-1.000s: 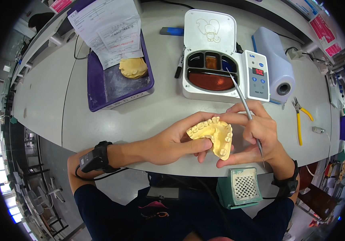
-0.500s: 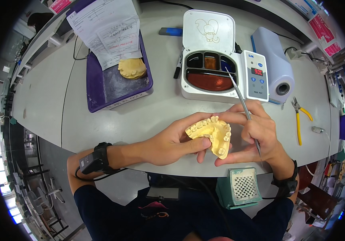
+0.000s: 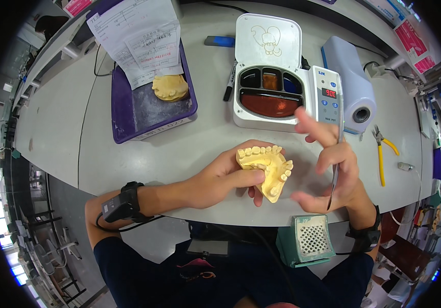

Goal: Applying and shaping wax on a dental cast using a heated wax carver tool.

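My left hand point(image 3: 219, 179) grips a yellowish plaster dental cast point(image 3: 278, 182) above the front of the table, thumb pressed on its inner side and the row of teeth facing up and away. To the right of the cast, apart from it, is my right hand point(image 3: 339, 172). A thin metal dental wax instrument point(image 3: 340, 134) stands nearly upright between its fingers, while thumb and forefinger are spread. Beyond both hands sits a white wax heating pot point(image 3: 251, 120) with its lid up, showing dark, amber, blue and reddish-brown wax in its compartments.
A purple tray point(image 3: 115, 110) at left holds another plaster cast point(image 3: 171, 88) and papers point(image 3: 138, 36). Yellow-handled pliers point(image 3: 382, 159) and a pale blue machine point(image 3: 351, 77) lie right. A green box with a perforated top point(image 3: 313, 241) is at the near edge. A black marker point(image 3: 229, 82) is beside the pot.
My right hand has come off the cast and moved right, its instrument swinging from slanted over the pot to nearly upright. The cast has tilted slightly in my left hand.
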The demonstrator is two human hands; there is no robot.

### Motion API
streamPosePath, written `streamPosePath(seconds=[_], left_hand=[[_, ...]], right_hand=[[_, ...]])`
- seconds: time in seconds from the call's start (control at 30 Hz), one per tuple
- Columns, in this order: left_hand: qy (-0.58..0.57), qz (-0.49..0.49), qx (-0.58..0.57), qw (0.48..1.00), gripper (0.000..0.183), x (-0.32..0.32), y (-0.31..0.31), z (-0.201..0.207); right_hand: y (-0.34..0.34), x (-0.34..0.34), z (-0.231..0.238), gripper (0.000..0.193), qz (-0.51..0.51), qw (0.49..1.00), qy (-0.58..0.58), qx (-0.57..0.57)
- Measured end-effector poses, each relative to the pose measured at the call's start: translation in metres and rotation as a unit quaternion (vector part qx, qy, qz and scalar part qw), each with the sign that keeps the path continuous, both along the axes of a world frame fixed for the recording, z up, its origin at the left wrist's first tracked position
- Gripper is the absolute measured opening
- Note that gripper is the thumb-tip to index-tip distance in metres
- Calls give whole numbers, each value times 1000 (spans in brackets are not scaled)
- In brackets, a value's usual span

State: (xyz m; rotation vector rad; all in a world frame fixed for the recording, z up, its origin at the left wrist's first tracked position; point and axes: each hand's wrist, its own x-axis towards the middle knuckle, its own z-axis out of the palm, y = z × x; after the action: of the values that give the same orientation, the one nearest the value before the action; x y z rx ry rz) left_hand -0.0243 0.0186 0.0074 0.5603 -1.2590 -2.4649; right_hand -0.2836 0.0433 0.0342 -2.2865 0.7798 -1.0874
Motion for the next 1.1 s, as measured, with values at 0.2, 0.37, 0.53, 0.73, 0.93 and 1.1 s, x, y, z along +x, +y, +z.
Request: streamPosePath(seconds=[0.2, 0.37, 0.53, 0.73, 0.93, 1.1], left_hand=[[-8, 31, 13, 999, 57, -4, 1, 5], [-16, 21, 35, 999, 57, -3, -2, 6], [24, -1, -17, 1000, 55, -3, -2, 1], [-9, 4, -3, 1000, 53, -4, -2, 4], [-26, -9, 6, 1000, 49, -6, -4, 7], [-32, -3, 6, 999, 48, -4, -3, 8]], right_hand=[[2, 0, 3, 84, 6, 997, -56, 58], [4, -10, 6, 69, -51, 993, -64, 87], [4, -2, 8, 59, -103, 937, -271, 197], [3, -3, 4, 56, -122, 926, -270, 234], [-3, -21, -5, 63, 38, 864, -354, 357], [4, -8, 0, 71, -122, 911, -279, 279]])
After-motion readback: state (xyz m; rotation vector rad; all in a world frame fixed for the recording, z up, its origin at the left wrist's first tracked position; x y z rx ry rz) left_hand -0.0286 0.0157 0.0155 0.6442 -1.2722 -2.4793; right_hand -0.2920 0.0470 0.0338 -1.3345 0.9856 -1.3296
